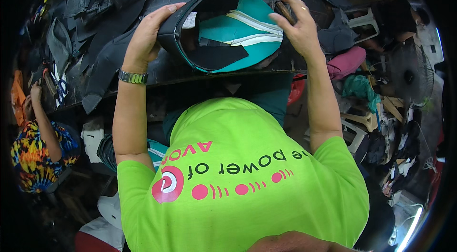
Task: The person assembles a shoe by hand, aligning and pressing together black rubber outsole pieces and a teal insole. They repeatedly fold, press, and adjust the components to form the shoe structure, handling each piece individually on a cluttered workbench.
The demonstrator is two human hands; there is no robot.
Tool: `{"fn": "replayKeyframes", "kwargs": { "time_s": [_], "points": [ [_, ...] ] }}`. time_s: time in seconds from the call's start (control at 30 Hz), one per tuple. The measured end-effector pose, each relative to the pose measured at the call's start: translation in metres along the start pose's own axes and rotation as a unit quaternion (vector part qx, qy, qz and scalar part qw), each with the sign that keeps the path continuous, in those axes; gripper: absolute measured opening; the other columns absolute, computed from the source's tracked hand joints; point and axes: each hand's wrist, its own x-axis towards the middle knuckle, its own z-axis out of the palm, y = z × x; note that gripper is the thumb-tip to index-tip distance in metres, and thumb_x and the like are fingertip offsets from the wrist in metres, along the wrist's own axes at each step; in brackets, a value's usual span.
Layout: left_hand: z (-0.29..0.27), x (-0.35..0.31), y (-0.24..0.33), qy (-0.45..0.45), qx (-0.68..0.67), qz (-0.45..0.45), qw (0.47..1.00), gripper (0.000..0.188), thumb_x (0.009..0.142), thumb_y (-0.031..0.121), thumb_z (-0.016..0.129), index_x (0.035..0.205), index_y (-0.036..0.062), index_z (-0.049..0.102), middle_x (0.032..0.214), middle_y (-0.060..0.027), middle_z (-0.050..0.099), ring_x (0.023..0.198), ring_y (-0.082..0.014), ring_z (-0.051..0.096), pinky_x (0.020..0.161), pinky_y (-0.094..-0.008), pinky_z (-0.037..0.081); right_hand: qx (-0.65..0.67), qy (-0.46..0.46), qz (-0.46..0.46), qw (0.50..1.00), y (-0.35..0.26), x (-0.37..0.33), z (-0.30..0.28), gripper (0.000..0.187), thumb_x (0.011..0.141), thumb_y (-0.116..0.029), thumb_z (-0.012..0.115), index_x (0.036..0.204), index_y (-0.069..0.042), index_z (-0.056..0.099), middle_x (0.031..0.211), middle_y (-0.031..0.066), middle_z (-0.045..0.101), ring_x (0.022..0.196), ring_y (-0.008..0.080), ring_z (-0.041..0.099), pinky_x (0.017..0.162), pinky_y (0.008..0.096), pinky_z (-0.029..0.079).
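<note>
In front of me at the table edge stands a curved, hollow black and teal piece (262, 45), its teal inside crossed by white stripes. Its kind is not clear. My left hand (151, 28) grips the black wall on its left side, thumb along the top rim and fingers mostly hidden. Close to its right end, my right hand (301, 25) has thumb and forefinger spread. Between those fingers shows a brown stick-like thing (284, 11); whether it touches the hand I cannot tell. A small white patch (190, 20) shows inside the black wall.
Black cut panels (102, 33) pile up on the dark table at left. Scissors (62, 85) lie near another person's hand (36, 92). To the right are a pink bundle (346, 63), a fan (412, 73) and a white plastic stool (365, 23). Striped teal pieces (157, 152) sit beside my left arm.
</note>
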Motion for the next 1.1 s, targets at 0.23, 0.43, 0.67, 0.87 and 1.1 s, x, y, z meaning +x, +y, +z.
{"fn": "replayKeyframes", "kwargs": {
  "time_s": [0.23,0.43,0.67,0.87,1.1],
  "points": [
    [0.019,-0.014,0.025,-0.040,0.004,0.157,0.987,0.046,0.102,0.029,0.054,0.138,0.0003,0.054,0.122,-0.0102,0.063,0.104,-0.0118,0.065,0.085,-0.0213,0.052,0.194,-0.170,0.042,0.965,-0.058,0.038,0.021,0.032,0.089,-0.014,0.074,0.118,-0.001,0.068,0.097,0.0090,0.074,0.085,0.0119,0.065,0.082,0.0260,0.052],
    [0.035,-0.059,-0.022,0.063,-0.107,0.165,0.978,0.083,0.091,0.007,0.068,0.157,0.0032,0.019,0.147,-0.0196,0.043,0.116,-0.0201,0.060,0.092,-0.0292,0.052,0.410,-0.012,0.166,0.897,-0.067,0.022,0.050,0.020,0.094,-0.009,0.067,0.111,0.002,0.070,0.099,0.0030,0.073,0.087,0.0076,0.063,0.082,0.0253,0.051],
    [0.034,-0.082,-0.062,0.012,-0.329,0.124,0.936,0.048,0.108,0.033,0.038,0.139,-0.0014,0.050,0.128,-0.0141,0.064,0.111,-0.0224,0.066,0.098,-0.0367,0.051,0.445,-0.019,0.189,0.875,-0.066,-0.009,0.092,0.023,0.094,-0.005,0.064,0.114,0.004,0.067,0.106,0.0047,0.072,0.094,0.0104,0.062,0.088,0.0278,0.050],
    [0.036,-0.075,-0.047,0.114,-0.145,0.065,0.981,0.052,0.102,0.018,0.054,0.146,-0.0052,0.039,0.121,-0.0104,0.066,0.099,-0.0125,0.068,0.082,-0.0236,0.055,0.530,-0.068,0.376,0.757,-0.058,-0.011,0.084,0.025,0.094,-0.004,0.062,0.118,0.005,0.065,0.106,0.0102,0.072,0.092,0.0147,0.067,0.084,0.0302,0.054],
    [0.035,-0.057,-0.059,0.101,-0.014,0.083,0.991,0.046,0.101,0.009,0.053,0.144,-0.0039,0.044,0.127,-0.0141,0.064,0.110,-0.0198,0.066,0.093,-0.0299,0.053,0.506,0.017,0.280,0.815,-0.009,0.053,0.069,0.022,0.093,-0.003,0.061,0.114,0.004,0.064,0.102,0.0108,0.070,0.087,0.0191,0.068,0.083,0.0370,0.056]
  ]
}}
